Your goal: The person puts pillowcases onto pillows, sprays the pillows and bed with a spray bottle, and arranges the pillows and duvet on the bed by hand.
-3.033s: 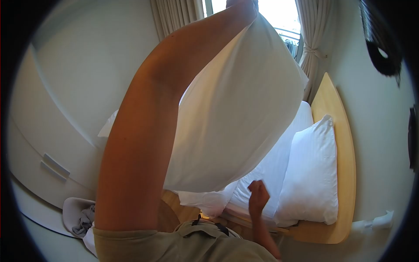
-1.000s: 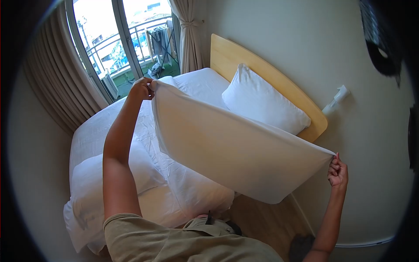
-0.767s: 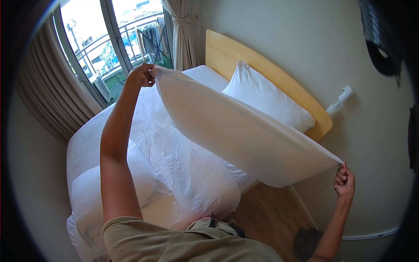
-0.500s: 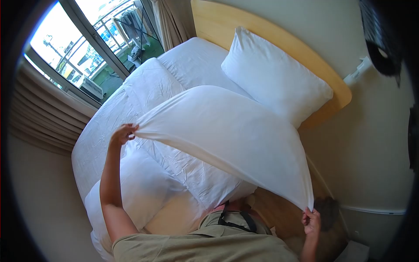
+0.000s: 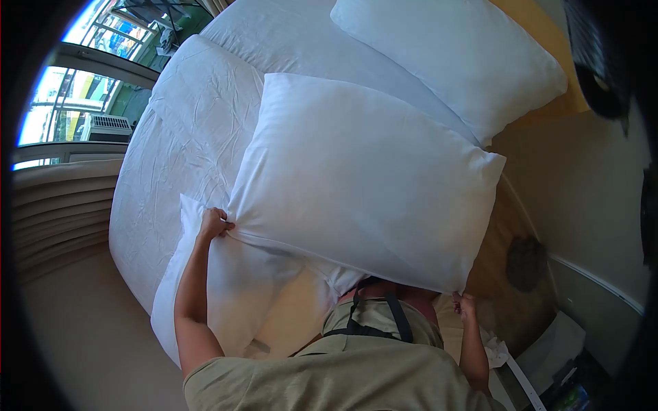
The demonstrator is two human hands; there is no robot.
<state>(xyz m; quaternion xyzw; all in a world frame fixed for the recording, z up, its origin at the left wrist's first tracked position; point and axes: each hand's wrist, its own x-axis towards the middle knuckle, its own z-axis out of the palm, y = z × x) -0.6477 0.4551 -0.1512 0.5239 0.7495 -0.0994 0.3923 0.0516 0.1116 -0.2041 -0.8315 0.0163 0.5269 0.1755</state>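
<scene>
Left hand [image 5: 214, 223] curled nearly closed, its thumb and fingers pinching the near left corner of a white cloth [image 5: 363, 178]; right hand [image 5: 466, 307] drawn in too, its fingertips gripping the near right corner. Between them the cloth spreads wide and puffed, like a pillowcase — whether anything is inside it, I cannot tell. Its near edge runs from hand to hand in front of the person's khaki shirt [image 5: 308, 377], while its far left corner lies over the bed [image 5: 301, 41] and its far right corner reaches out above the wooden floor [image 5: 504, 226].

Just below the left hand, and partly covered by the forearm, lies a second white piece of bedding [image 5: 236, 308] with one pointed corner. Beyond the cloth, a plump white pillow [image 5: 452, 61] rests beside the wooden headboard [image 5: 538, 113]. Creased white covers [image 5: 185, 137] fill the left side of the bed, close to a gathered curtain [image 5: 62, 212] and a glass door — with an outdoor unit [image 5: 106, 125] visible through it.
</scene>
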